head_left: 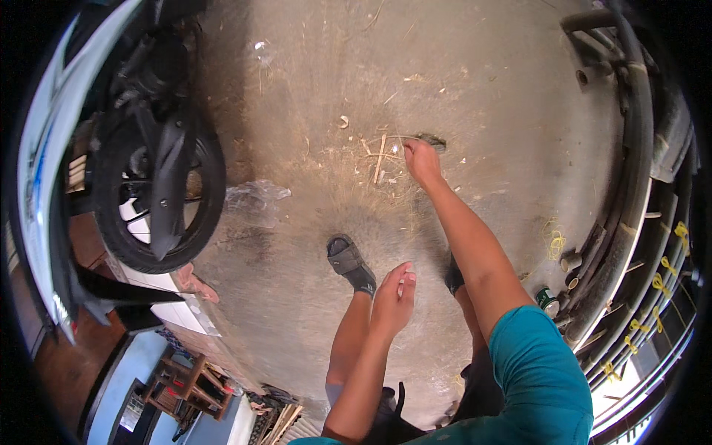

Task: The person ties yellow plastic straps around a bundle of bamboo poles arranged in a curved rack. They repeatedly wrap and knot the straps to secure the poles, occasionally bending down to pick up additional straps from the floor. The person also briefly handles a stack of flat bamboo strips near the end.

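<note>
My right hand [423, 164] reaches far forward and low over the floor, its fingers drawn together at a scatter of pale shavings and strips. A straight pale wooden strip [380, 157] lies just left of it. A thin curved strip [391, 137] runs past the fingertips toward a small dark object [432, 139]; whether the fingers grip the strip is hidden. My left hand [393, 302] hangs between my knees, apart from the floor. Its thumb and forefinger come together, and anything between them is too small to make out.
A motorbike's front wheel [159, 189] stands at left, near crumpled clear plastic [256, 193]. Along the right lie long curved dark pipes [636, 148] with yellow ties, a green can [547, 302] and tangled yellow string [554, 239]. My sandalled foot [347, 258] is below the shavings.
</note>
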The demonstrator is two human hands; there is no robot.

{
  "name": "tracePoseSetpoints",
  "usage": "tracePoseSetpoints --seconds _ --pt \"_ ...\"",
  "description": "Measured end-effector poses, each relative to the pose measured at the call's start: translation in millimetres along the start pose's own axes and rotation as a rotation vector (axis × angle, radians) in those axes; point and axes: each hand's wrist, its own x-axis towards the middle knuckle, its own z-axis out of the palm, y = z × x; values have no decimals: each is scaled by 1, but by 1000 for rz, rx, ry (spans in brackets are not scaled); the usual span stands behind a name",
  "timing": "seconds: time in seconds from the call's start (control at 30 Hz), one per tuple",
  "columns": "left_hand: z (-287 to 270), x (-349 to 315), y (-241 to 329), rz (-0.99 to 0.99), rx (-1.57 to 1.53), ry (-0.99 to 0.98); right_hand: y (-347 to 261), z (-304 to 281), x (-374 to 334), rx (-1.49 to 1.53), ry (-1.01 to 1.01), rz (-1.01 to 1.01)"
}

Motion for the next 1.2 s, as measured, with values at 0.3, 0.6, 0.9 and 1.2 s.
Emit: tracePoseSetpoints --seconds 0.3,0.6,0.9,1.2 --pt "-49 44 -2 -25 -486 -30 26 81 18 -204 8 -192" --pt "-60 74 -26 -95 -742 -25 -16 50 -23 304 -34 37" --pt "-63 84 -14 -113 -908 88 -134 -76 -128 829 -729 185" --pt "-69 81 -22 -217 -1081 93 -116 -77 -136 625 -648 53"
